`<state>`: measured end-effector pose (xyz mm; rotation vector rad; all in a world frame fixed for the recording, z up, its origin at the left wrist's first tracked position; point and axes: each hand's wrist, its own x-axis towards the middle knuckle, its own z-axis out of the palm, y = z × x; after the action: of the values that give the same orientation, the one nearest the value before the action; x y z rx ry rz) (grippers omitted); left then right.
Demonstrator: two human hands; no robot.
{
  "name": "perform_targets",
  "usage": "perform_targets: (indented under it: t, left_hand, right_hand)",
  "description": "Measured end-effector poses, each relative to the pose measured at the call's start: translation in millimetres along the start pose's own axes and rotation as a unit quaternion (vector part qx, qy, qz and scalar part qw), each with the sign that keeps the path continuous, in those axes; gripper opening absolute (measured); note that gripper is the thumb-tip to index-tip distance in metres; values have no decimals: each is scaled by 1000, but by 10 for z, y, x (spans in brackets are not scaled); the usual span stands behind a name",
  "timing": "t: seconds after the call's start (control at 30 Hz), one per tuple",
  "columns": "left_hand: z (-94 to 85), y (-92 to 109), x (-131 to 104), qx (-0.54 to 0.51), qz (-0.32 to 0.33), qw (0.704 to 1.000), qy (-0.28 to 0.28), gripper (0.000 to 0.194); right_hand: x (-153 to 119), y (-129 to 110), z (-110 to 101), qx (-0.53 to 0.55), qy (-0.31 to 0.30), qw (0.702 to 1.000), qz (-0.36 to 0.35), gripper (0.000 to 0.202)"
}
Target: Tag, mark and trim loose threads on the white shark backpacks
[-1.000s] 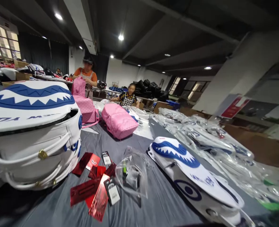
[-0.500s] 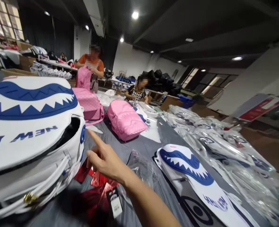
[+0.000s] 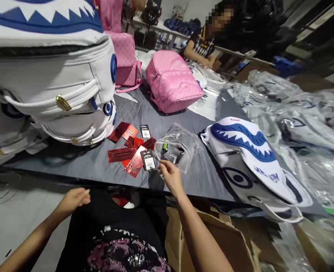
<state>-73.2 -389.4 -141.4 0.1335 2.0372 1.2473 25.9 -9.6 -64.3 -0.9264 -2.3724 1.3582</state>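
Observation:
My right hand [image 3: 171, 176] reaches over the table edge, thumb and fingers pinched together. Its fingertips lie between a black hang tag [image 3: 148, 160] with a white label and the near rim of a clear plastic pouch [image 3: 187, 160]. Which of them it grips, I cannot tell. Small dark items and a bit of bright green show in the pouch. Red shiny tags [image 3: 121, 154] lie in a loose heap to the left, with a second black tag [image 3: 145, 131] behind. My left hand [image 3: 75, 198] hangs before the table, fingers curled closed, with nothing visible in it.
White backpacks with blue shark teeth [image 3: 67, 71] are stacked at left; another white backpack [image 3: 240, 151] lies at right. Pink backpacks [image 3: 174, 81] stand behind. Plastic-wrapped bags [image 3: 311, 124] pile up at far right. A cardboard box [image 3: 212, 241] sits below the table edge. A co-worker [image 3: 202, 45] is across.
The view has tipped downward. My right hand has come back from beside the stacked white backpack to the tags and pouch. My left hand has come into view.

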Motion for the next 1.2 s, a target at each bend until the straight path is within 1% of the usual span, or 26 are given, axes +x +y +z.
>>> perform_targets:
  t: [0.03, 0.1, 0.13, 0.2, 0.27, 0.33, 0.37, 0.43, 0.47, 0.5, 0.53, 0.6, 0.63, 0.67, 0.7, 0.73, 0.8, 0.83, 0.87, 0.9, 0.97, 1.0, 1.03, 1.1, 1.13, 1.2]
  left_hand:
    - [50, 169, 88, -9, 16, 1000, -9, 41]
    - [212, 606, 364, -55, 49, 997, -7, 29]
    - [321, 843, 529, -67, 57, 996, 6, 25]
    - [562, 1271, 854, -82, 64, 994, 18, 25]
    - [786, 1573, 1111, -97, 71, 992, 27, 24]
    - [958, 1745, 1259, -113, 85, 989, 46, 25]
    - [1024, 1802, 1291, -121, 98, 986, 58, 26]
    - [1127, 1911, 1296, -130, 136, 979, 79, 24]
    - [1167, 1977, 1281, -131, 164, 974, 89, 22]
    - [1196, 2056, 1262, -129, 197, 967, 97, 21]
    - [1212, 2143, 1243, -126, 233, 959, 105, 20]
    - [1187, 2322, 1201, -116, 297, 941, 115, 15]
    - [1137, 2398, 1170, -107, 328, 931, 119, 14]
    - [1059, 2454, 1121, -95, 366, 917, 131, 15]
    - [951, 2481, 1047, -83, 412, 894, 154, 17]
    - [814, 2475, 940, -74, 464, 863, 188, 19]
    - [468, 2350, 616, -78, 562, 777, 273, 23]
    - [271, 2232, 407, -95, 588, 741, 310, 24]
    - [66, 2080, 180, -118, 592, 722, 338, 25]
    - [-140, 1899, -49, -126, 568, 726, 366, 24]
    - [-532, 1484, -445, -140, 463, 753, 447, 24]
    - [-705, 1264, -586, -135, 402, 770, 477, 25]
    - [-855, 1047, -678, -111, 338, 792, 495, 25]
    - [-1066, 651, -719, -64, 233, 830, 503, 26]
    - [-1124, 484, -679, -46, 198, 844, 497, 27]
    - [-1167, 233, -527, -37, 156, 865, 475, 30]
  right_hand:
    - [-53, 2, 62, -3, -3, 1000, -7, 37]
    - [-108, -34, 192, -7, -6, 1000, -24, 37]
    - [-123, -59, 249, -8, -6, 999, -33, 37]
    - [-168, -84, 327, -13, -19, 998, -55, 38]
    - [-258, -32, 344, -29, -42, 996, -71, 39]
    - [-366, 102, 314, -53, -64, 994, -70, 42]
    - [-408, 185, 296, -70, -67, 993, -61, 44]
    - [-436, 327, 299, -126, -49, 989, -52, 47]
    - [-423, 366, 341, -164, -31, 983, -73, 48]
    - [-396, 378, 416, -205, -16, 972, -114, 47]
    - [-360, 365, 524, -244, -8, 955, -170, 47]
    - [-274, 295, 804, -310, -19, 908, -281, 45]
    - [-226, 260, 948, -341, -34, 886, -313, 44]
    - [-173, 240, 1076, -370, -45, 868, -327, 44]
    - [-116, 240, 1173, -397, -54, 855, -328, 44]
    - [-54, 261, 1233, -417, -58, 847, -326, 45]
    - [76, 341, 1241, -436, -58, 836, -328, 48]
    - [135, 378, 1206, -438, -54, 832, -335, 49]
    - [182, 395, 1165, -438, -47, 829, -344, 49]
    - [210, 379, 1135, -435, -40, 825, -358, 48]
    - [204, 212, 1174, -412, -38, 815, -405, 45]
    - [175, 58, 1266, -393, -49, 809, -435, 43]
    - [136, -134, 1413, -369, -65, 801, -467, 41]
    - [73, -572, 1838, -335, -114, 788, -504, 40]
    - [62, -785, 2083, -333, -121, 789, -502, 42]
    - [98, -1126, 2533, -362, -124, 795, -470, 41]
